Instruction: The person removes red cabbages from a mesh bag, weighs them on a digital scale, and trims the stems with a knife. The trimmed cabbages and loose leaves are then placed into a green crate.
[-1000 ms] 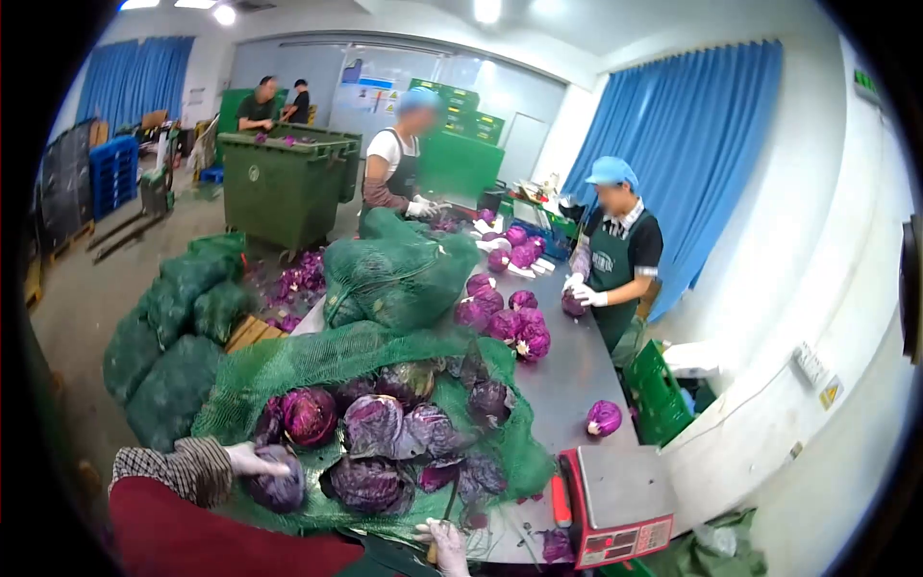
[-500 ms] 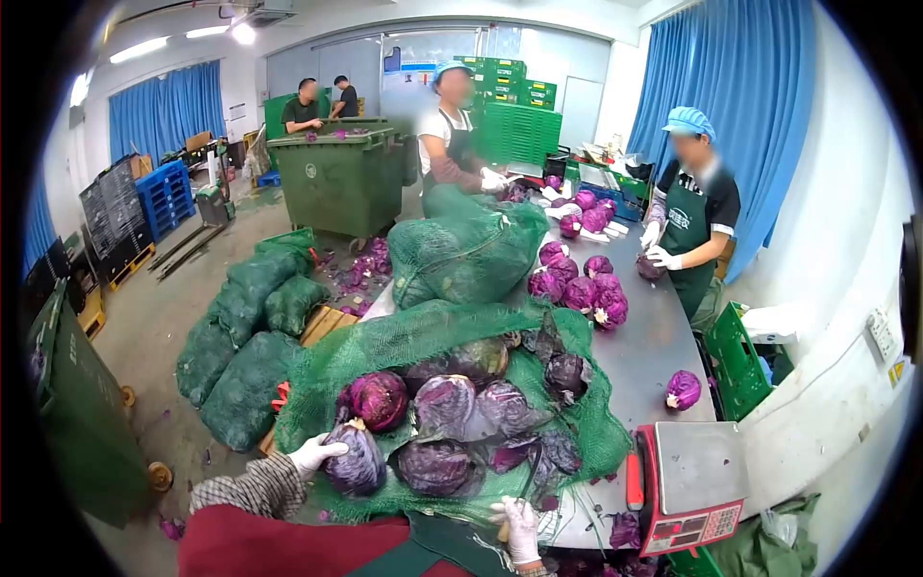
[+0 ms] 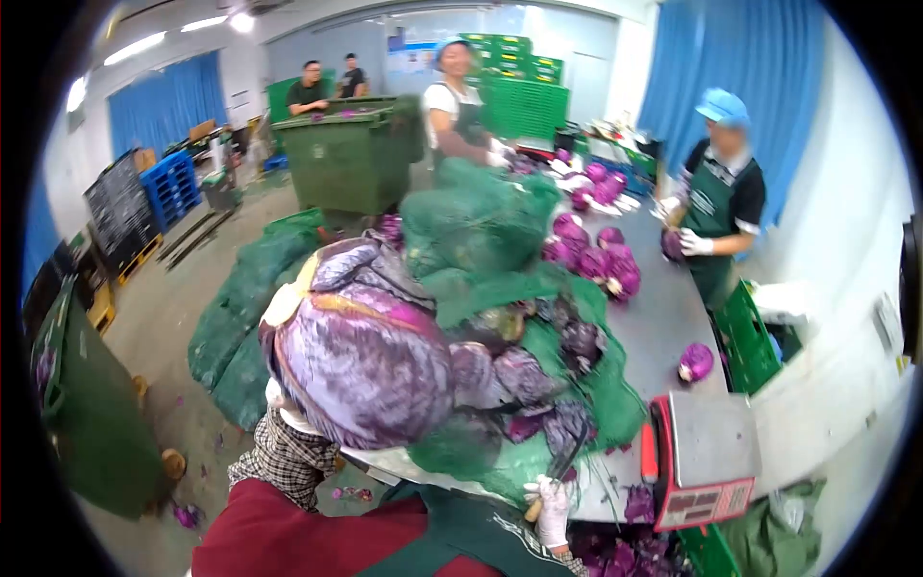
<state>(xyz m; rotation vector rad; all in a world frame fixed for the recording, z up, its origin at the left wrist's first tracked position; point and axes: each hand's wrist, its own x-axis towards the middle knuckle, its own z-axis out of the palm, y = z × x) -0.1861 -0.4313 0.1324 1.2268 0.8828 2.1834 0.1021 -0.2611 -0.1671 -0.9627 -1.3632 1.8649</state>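
A large red cabbage (image 3: 361, 356), its pale cut stem at the upper left, is raised close to the camera. Gloved in white, my left hand (image 3: 288, 409) grips it from below; the cabbage hides most of the fingers. My right hand (image 3: 550, 512), also gloved, is closed around the wooden handle of a knife (image 3: 534, 511) at the table's near edge. The blade points up and away, over loose dark leaves. Beyond the knife, more red cabbages (image 3: 524, 375) lie in an opened green mesh bag (image 3: 615, 409), partly hidden by the raised one.
A red scale (image 3: 707, 457) stands at right on the metal table (image 3: 663, 351). Peeled cabbages (image 3: 596, 264) lie farther back, where two co-workers in blue caps stand. Full mesh bags (image 3: 231, 327) are at left. Green bins (image 3: 351, 159) and a green crate (image 3: 745, 337) surround the table.
My left hand has lifted the cabbage from the mesh bag up towards the camera. My right hand keeps the knife low near the table edge. The view has shifted slightly.
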